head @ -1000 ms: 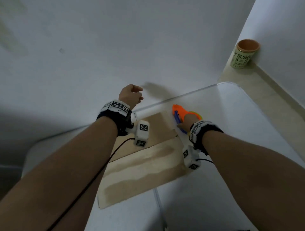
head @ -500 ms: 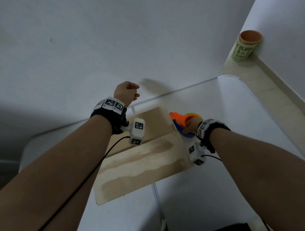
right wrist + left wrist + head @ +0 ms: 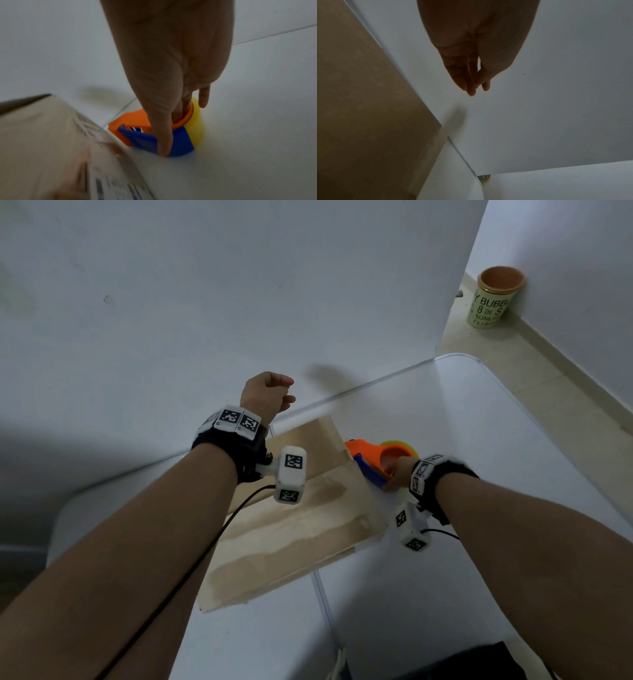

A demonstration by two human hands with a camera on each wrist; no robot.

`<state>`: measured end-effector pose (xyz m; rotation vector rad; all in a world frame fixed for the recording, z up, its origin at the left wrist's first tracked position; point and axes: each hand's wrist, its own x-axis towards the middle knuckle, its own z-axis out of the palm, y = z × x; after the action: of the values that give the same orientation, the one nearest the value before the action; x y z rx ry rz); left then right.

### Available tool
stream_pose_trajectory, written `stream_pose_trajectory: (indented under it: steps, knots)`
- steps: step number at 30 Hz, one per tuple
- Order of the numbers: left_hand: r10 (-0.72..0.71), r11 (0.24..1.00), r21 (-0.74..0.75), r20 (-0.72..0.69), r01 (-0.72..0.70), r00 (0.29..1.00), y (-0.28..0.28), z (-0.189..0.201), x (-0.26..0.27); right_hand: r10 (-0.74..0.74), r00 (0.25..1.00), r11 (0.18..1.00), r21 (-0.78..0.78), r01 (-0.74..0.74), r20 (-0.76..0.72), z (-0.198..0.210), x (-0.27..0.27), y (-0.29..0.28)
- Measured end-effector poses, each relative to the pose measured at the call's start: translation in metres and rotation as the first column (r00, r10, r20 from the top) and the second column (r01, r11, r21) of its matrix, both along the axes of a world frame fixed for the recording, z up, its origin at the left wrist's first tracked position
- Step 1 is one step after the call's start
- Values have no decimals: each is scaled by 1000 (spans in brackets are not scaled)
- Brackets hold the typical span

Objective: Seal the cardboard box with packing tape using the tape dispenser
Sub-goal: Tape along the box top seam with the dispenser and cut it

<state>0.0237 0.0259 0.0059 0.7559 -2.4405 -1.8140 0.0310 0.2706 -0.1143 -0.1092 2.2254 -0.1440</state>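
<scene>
Box: I see a plain brown cardboard box (image 3: 291, 518) lying on the white tabletop (image 3: 479, 440), its top flaps down, with a paler streak running the length of the top. In my right wrist view a printed label shows on its near face, too blurred to read.
Tape dispenser: orange body with a blue part and a yellow roll of tape, the tape dispenser (image 3: 380, 460) sits just beside the box's right far corner, down on the tabletop.
Right hand: my right hand (image 3: 399, 474) grips the dispenser, fingers pushed into the orange ring and the thumb laid down over the blue part.
Left hand: my left hand (image 3: 267, 395) hangs in the air beyond the box's far edge, near the wall, fingers loosely curled, holding nothing.
Cup: a green paper cup (image 3: 495, 297) with printed lettering stands on the floor by the wall, well apart from the tabletop; I cannot tell whether anything is inside.
</scene>
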Motion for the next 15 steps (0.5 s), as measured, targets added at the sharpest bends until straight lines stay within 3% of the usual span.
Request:
stream_pose_trajectory:
  steps: [4, 7, 10, 12, 15]
  knots:
    - [7, 999, 31, -15, -6, 1000, 5, 4, 11, -46, 995, 993, -109, 36, -94, 9, 20, 4]
    - [29, 996, 89, 4, -29, 1000, 10, -1, 20, -65, 986, 997, -54, 57, -152, 8, 19, 15]
    - [6, 993, 121, 9, -7, 1000, 18, -2, 27, -217, 941, 958, -241, 155, -258, 24, 11, 23]
    - [-37, 991, 125, 3, 37, 999, 24, 3, 29, -451, 844, 827, -493, 271, -292, 38, 7, 21]
    - [-76, 982, 174, -20, 78, 997, 30, 17, 31, -657, 742, 508, -804, 310, -129, 71, 7, 18]
